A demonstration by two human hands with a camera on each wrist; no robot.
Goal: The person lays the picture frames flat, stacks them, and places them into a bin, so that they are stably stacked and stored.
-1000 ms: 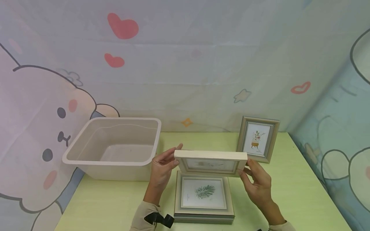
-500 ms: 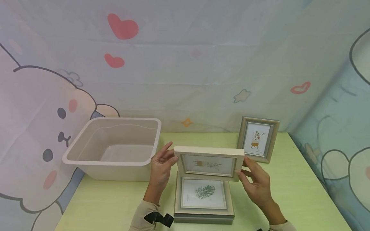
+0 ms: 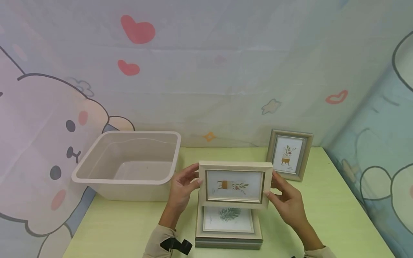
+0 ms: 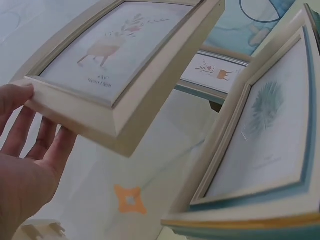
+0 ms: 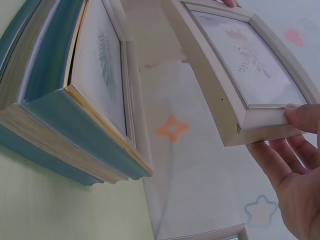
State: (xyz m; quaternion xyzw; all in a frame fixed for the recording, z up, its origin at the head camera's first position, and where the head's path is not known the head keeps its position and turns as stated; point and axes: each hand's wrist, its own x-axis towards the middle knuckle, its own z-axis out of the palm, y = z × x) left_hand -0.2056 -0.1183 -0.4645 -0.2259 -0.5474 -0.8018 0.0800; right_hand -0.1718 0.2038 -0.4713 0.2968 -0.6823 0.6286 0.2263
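A cream picture frame with a potted-plant print is held up between both hands, its print lying sideways in the head view. My left hand grips its left end, thumb on the front and fingers behind, as the left wrist view shows. At the right end my right hand pinches it the same way. Below and partly behind it lies a stack of picture frames, the top one bearing a green fern print. Seen from the right wrist, the stack's blue-green and wood-toned edges show.
An empty beige plastic tub stands at the left of the light green table. A silver-gold picture frame with a plant print stands upright at the back right, near the cartoon-printed backdrop.
The cream frame has tilted so its front turns up toward the head camera, showing the whole print. Its lower edge now covers part of the fern print. Both hands have kept hold.
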